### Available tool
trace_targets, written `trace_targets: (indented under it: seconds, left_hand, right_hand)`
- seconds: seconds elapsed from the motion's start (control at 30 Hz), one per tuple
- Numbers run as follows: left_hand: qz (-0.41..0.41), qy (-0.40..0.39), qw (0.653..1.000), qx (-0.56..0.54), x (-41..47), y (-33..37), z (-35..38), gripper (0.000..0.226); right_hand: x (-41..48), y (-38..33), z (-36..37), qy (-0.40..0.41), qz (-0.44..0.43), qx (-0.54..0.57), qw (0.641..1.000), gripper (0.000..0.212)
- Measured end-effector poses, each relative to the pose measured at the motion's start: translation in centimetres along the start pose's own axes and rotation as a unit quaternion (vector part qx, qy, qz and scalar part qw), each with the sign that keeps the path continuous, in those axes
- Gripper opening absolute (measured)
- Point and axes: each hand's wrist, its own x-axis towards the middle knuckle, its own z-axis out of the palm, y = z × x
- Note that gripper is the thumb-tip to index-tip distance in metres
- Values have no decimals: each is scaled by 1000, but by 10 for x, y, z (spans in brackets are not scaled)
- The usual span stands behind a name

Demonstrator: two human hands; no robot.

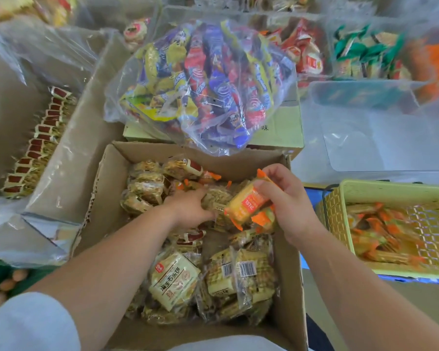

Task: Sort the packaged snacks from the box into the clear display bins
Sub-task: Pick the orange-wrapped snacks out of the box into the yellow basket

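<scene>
An open cardboard box [104, 224] in front of me holds several packaged snacks, cream and brown packs [174, 279] mixed with orange-ended ones. My right hand [287, 203] is above the box's right side, shut on orange snack packs [247, 205]. My left hand [190, 209] reaches down into the middle of the box, its fingers closed around a brown snack pack [217, 196] in the pile. Clear display bins [365, 46] with sorted snacks stand at the back right.
A green woven basket [360, 192] at right holds orange-wrapped packs. A clear bag of colourful snack sticks [208, 84] lies on a closed carton behind the box. At left, a plastic-lined carton [69, 138] holds rows of red-labelled packs. An empty clear bin [380, 138] sits right of centre.
</scene>
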Motion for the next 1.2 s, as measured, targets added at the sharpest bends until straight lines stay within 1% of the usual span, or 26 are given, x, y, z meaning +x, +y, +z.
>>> trace_targets:
  seconds: [0.03, 0.1, 0.17, 0.27, 0.3, 0.4, 0.47, 0.53, 0.57, 0.6, 0.63, 0.7, 0.8, 0.87, 0.93, 1.0, 1.07, 1.13, 1.2]
  left_hand:
    - [8, 3, 1000, 12, -3, 2, 5, 91]
    - [29, 7, 1000, 1, -12, 5, 13, 89]
    - [44, 1, 999, -31, -22, 6, 15, 78]
    - [47, -23, 992, -113, -37, 10, 13, 39]
    - [57, -29, 989, -137, -40, 11, 13, 34]
    - [78, -59, 968, -230, -40, 16, 9, 31]
    - [57, -54, 954, -290, -30, 17, 5, 24]
    - [7, -6, 938, -346, -12, 15, 2, 28]
    - [-18, 33, 933, -357, -2, 12, 1, 33]
    - [-38, 83, 939, -332, 6, 10, 1, 39]
    - [-53, 129, 952, -272, 14, 7, 3, 49]
    - [-71, 179, 971, -143, 22, 3, 9, 72]
    - [-94, 235, 967, -14, 23, 2, 20, 95]
    - [-100, 270, 957, 21, 24, 3, 25, 101]
    - [-104, 295, 949, -34, 23, 7, 31, 97]
    - [-97, 323, 935, -114, 21, 12, 39, 82]
    - [-91, 341, 921, -167, 20, 14, 46, 70]
    - [-92, 334, 916, -201, 22, 11, 47, 73]
    - [-97, 316, 921, -208, 26, 8, 43, 79]
  right_hand:
    - [2, -3, -4, 0, -19, -12, 1000, 8]
    - [6, -9, -11, -4, -51, -35, 998, 10]
    - [11, -11, -15, 0, -63, -32, 998, 10]
    - [16, -9, -12, 9, -52, -11, 999, 8]
    - [16, -8, -11, 12, -51, -8, 999, 7]
    - [17, -5, -11, 18, -51, 5, 999, 7]
    - [17, -4, -14, 17, -49, 20, 998, 7]
    - [18, -4, -16, 14, -43, 37, 998, 10]
    - [18, -4, -17, 11, -40, 48, 998, 11]
    - [19, -5, -17, 9, -38, 57, 998, 12]
    - [19, -5, -18, 7, -38, 61, 997, 12]
    - [20, -4, -18, 6, -41, 48, 998, 10]
    - [19, -3, -18, -1, -42, 37, 998, 7]
    - [19, -4, -19, 0, -40, 40, 998, 7]
    - [20, -4, -20, 0, -37, 45, 998, 7]
    - [21, -4, -20, -1, -38, 48, 998, 8]
    - [21, -4, -20, -1, -41, 53, 998, 8]
    - [21, -3, -21, -1, -44, 56, 997, 8]
    - [22, -3, -21, -4, -45, 53, 998, 8]
